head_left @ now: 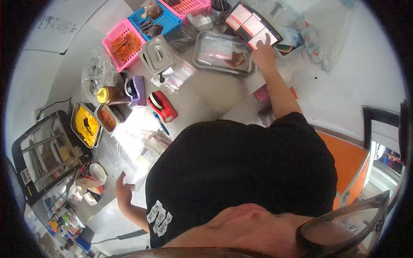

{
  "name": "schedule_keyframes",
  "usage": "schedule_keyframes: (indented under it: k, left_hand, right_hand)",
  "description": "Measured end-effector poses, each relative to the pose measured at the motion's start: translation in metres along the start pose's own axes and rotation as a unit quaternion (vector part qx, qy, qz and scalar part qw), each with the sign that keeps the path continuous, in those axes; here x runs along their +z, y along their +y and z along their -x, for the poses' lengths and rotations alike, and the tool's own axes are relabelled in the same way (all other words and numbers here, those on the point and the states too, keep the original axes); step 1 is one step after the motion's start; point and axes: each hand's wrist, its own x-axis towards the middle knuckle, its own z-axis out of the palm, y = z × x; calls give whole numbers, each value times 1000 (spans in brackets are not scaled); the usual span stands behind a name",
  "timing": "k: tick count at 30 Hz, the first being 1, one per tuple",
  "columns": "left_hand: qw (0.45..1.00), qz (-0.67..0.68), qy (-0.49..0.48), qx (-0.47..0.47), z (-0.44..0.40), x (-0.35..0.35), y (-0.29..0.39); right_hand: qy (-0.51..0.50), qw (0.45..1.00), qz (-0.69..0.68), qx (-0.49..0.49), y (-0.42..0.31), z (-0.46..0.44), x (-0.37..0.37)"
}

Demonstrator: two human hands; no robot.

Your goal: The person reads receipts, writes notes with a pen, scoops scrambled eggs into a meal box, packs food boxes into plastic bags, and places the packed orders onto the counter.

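Tablet (251,24), lit, on the desk's (211,92) far side | long axis slanting far left to near right | right hand (264,55) nearer, at its near-right end, fingers apart, one pointing at it, contact unclear from here | left hand (124,194) well off, fingers parted
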Motion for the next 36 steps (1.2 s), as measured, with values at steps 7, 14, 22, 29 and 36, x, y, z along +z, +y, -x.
schedule_keyframes:
  k: [7, 14, 22, 29, 36]
  left_hand:
    - [999, 32, 5, -41, 3, 3, -9]
    - [999, 28, 21, -38, 8, 9, -24]
    - [996, 37, 62, -58, 33, 26, 10]
    - [993, 67, 65, -74, 44, 39, 21]
    - [992, 89, 79, -42, 49, 53, -4]
  right_hand:
    - [-94, 993, -52, -48, -21, -17, 21]
    - [-34, 991, -88, -98, -37, -34, 38]
    - [-26, 967, -116, -225, -150, -156, 92]
    - [-160, 972, -64, -158, -145, -250, 224]
    - [-115, 973, -153, -126, -114, -219, 157]
